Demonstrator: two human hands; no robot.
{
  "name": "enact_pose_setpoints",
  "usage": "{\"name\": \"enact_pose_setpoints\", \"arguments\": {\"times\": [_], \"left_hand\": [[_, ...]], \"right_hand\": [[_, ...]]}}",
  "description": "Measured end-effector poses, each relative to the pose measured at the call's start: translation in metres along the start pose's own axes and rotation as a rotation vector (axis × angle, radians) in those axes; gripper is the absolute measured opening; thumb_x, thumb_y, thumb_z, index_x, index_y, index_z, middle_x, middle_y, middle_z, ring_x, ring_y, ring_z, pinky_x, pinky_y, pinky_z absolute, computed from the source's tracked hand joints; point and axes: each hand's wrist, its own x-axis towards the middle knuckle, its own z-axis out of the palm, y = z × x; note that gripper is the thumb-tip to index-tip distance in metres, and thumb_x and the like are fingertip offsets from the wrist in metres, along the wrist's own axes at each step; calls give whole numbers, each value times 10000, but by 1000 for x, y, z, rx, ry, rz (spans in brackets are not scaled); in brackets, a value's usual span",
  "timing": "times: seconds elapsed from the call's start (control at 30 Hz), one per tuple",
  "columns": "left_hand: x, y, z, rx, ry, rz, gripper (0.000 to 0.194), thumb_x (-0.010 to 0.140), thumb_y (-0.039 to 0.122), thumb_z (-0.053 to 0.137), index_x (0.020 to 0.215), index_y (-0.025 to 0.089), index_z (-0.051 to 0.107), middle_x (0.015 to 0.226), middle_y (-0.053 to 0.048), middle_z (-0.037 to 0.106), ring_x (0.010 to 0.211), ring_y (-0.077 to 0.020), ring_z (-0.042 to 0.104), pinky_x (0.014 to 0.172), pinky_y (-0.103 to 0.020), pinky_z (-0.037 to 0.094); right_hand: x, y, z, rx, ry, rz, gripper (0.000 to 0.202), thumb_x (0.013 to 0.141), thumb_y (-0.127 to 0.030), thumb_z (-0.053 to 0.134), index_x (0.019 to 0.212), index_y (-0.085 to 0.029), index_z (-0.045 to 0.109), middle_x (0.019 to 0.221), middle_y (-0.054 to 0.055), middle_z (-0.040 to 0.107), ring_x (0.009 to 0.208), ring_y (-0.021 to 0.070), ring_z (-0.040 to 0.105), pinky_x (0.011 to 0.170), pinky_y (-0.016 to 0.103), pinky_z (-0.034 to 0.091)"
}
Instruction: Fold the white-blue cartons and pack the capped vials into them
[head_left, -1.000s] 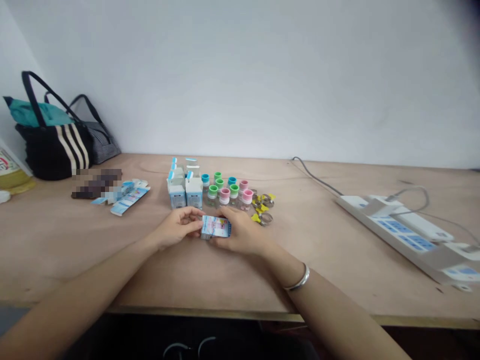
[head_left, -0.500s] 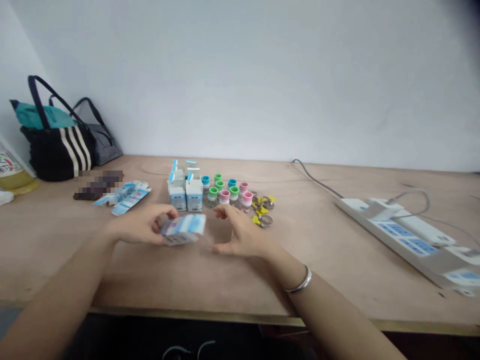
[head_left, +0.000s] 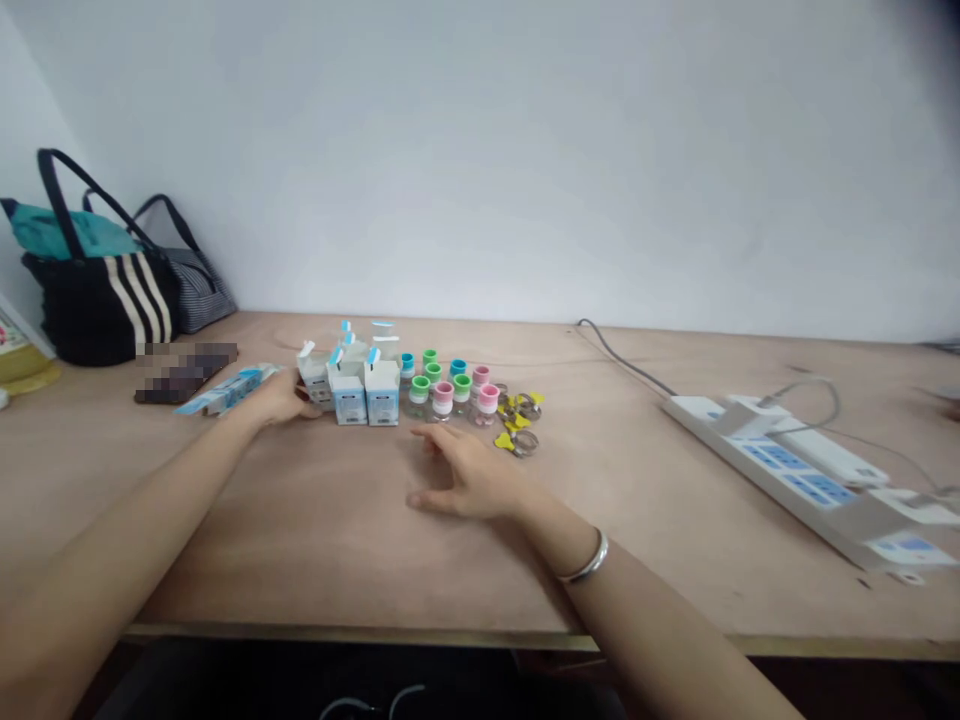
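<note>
My left hand is at the left side of a small open-topped white and blue box, fingers closed about its lower part. That box stands at the left end of a cluster of similar upright boxes with raised flaps. Flattened blue and white cartons lie just left of this hand, which partly covers them. My right hand hovers over the table, empty, thumb and fingers apart. Beyond it stand several small clear jars with green, blue and pink tops. Metal rings with yellow tabs lie to their right.
A white power strip with plugs and a grey cable lies on the right. Bags stand at the back left, with a dark flat object, partly blurred out, before them. The wooden table meets a wall behind.
My left hand has carried the box from the front middle to the left and back, where it now stands upright beside the others. My right hand has stayed nearly in place, open.
</note>
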Motion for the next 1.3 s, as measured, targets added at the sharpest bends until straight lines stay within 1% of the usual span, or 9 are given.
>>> {"name": "enact_pose_setpoints", "arguments": {"times": [0.23,0.43,0.6,0.73,0.83,0.93,1.0,1.13,1.3], "left_hand": [[-20,-36,-56,511,175,-96,583,644,419,663,1156,167,542,1240,-161,518,1183,-411,421,946,-519,346],[-31,-46,-36,689,-7,-120,807,702,638,527,1313,133,374,1253,-184,523,1101,-359,521,838,-380,432],[-48,-30,-39,800,55,-224,435,796,334,462,1169,111,489,1006,-160,654,926,-327,610,758,-376,446],[-75,-7,-56,846,492,-261,444,846,244,364,1254,80,425,1013,-191,646,893,-339,623,731,-423,476],[-96,18,-44,751,903,145,516,883,214,343,1394,185,269,1273,-107,542,1072,-267,573,883,-389,463],[-109,42,0,718,498,807,506,870,94,343,1362,214,347,1352,-52,488,1191,-199,506,996,-327,416],[-113,53,38,708,290,1031,470,879,62,319,1318,197,416,1333,-67,510,1256,-215,446,1034,-349,385],[-113,63,86,709,79,994,428,872,106,384,1289,160,466,1274,-130,554,1213,-265,491,987,-388,425],[-102,75,60,431,-270,792,747,749,424,625,1392,197,320,1405,-127,413,1271,-300,413,1039,-425,365]], "right_hand": [[1,-1,1,17,-32,-26,685,674,-364,714,1266,-153,441,1055,117,583,926,231,563,779,350,436],[2,-6,-1,10,-43,-30,646,687,-341,704,1248,-136,459,1044,120,588,902,223,567,757,340,442],[1,-5,0,7,-27,-30,612,704,-326,689,1244,-144,466,1029,116,592,860,209,569,730,326,443],[4,1,5,41,108,44,492,746,-338,654,1179,-154,509,928,87,616,779,186,569,693,310,441],[9,9,5,169,385,169,320,875,-431,462,1032,-171,567,787,50,613,700,166,559,660,300,448],[12,17,-4,398,731,234,472,913,-540,273,962,-183,578,754,41,595,687,157,561,636,288,464],[11,21,-15,529,847,227,532,902,-581,243,956,-178,586,795,47,602,706,153,569,640,284,474],[5,24,-29,429,620,132,419,844,-559,453,873,-178,626,842,47,639,762,163,593,693,297,477],[3,19,-19,103,171,-80,486,653,-504,717,1012,-185,645,1002,84,638,934,223,593,811,346,469]]}}
